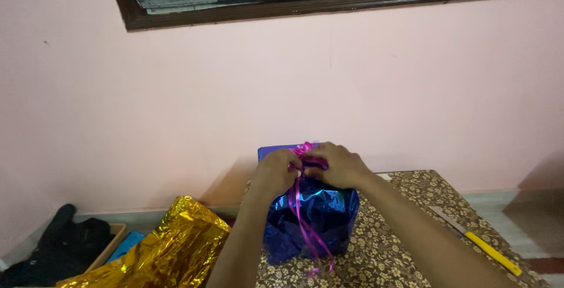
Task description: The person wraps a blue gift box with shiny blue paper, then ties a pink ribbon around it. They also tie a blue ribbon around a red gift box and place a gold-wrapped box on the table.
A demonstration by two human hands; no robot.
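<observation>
Blue foil box (311, 220), upright; magenta ribbon (304, 148) on top, pinched between left hand (274, 173) and right hand (339, 166), tails hanging down front.

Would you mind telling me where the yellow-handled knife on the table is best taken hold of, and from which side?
Probably by the yellow handle, the near end of the knife at the right edge of the table. It lies flat, with its blade pointing away toward the wall, so coming down from above at the near right, away from both hands, keeps fingers off the blade.

Upright blue foil-wrapped box (317, 214) — magenta ribbon (302, 211)
</observation>
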